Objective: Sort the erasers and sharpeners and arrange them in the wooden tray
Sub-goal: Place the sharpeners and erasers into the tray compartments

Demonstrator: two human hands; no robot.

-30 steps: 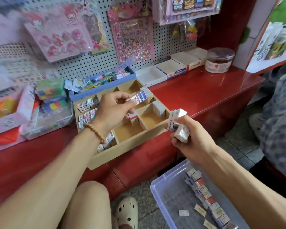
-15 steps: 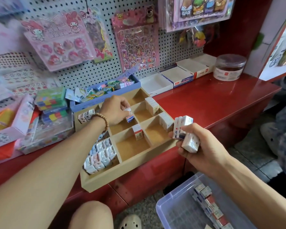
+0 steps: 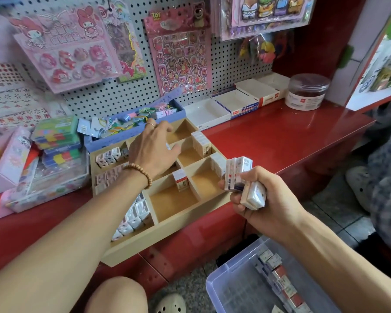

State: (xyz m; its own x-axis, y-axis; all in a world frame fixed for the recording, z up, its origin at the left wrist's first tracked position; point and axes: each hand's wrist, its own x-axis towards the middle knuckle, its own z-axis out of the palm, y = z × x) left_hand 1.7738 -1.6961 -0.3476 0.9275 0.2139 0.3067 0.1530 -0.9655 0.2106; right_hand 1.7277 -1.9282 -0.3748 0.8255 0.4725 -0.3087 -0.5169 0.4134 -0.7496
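Wooden tray (image 3: 167, 224) sits at an angle on the red desk (image 3: 280, 136), its front edge jutting past the desk's rim. Its left-hand compartments hold rows of small sharpeners (image 3: 133, 215), packed close together. On the right side, boxed erasers stand on edge: one stack (image 3: 201, 143) in a far compartment, another (image 3: 218, 163) against the right wall, and a single eraser (image 3: 180, 180) upright by a divider in a near compartment. The left hand (image 3: 154, 150) reaches into a middle compartment with fingers curled downward; whether its grip encloses anything I cannot tell, since the fingertips hide it. The right hand (image 3: 257, 195) hovers just off the tray's right front corner, its grip closed around a bundle of erasers (image 3: 242, 177) fanned upright between thumb and fingers. Below, on the floor, a clear plastic bin (image 3: 230, 288) holds a row of more erasers (image 3: 280, 283) along its right side. A purple box (image 3: 131, 137) of mixed clips touches the tray's far edge.
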